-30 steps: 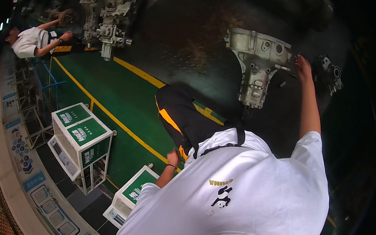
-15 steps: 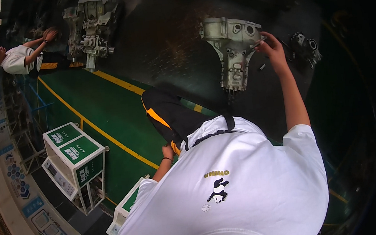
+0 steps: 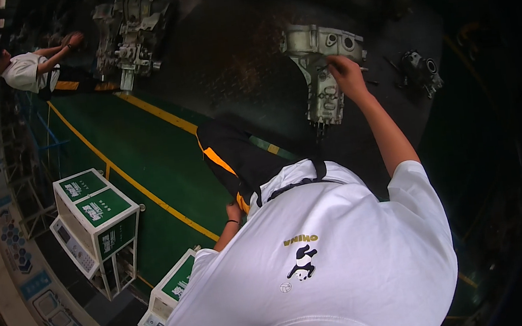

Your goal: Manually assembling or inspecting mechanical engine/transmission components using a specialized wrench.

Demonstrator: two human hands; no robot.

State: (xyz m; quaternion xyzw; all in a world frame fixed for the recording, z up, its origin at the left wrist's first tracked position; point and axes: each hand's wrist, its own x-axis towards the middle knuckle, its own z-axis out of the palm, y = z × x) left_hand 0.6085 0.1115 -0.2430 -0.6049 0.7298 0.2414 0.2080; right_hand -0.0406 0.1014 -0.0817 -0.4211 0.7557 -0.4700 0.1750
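Observation:
A pale metal gearbox housing [image 3: 324,102], wide at its far end and narrow toward me, sits on the dark worktop. My right hand [image 3: 347,76] is over its middle, fingers bent and drawn together against the casting. Whatever they pinch, if anything, is too small or hidden to name. Beside the hand, a short thin dark piece [image 3: 373,82] lies on the worktop. My left hand [image 3: 234,213] hangs low by my hip, against my dark trousers with the orange stripe; its fingers are mostly hidden.
A smaller dark gear assembly [image 3: 422,73] lies to the right. Far left stands another large gearbox [image 3: 133,33], near a person [image 3: 28,69] in a white shirt. White-framed cabinets [image 3: 97,212] with green panels stand on the green floor [image 3: 160,167] with yellow lines.
My right hand has moved left from the housing's right edge to over its middle, its fingers now closer together. My left hand stays by my hip.

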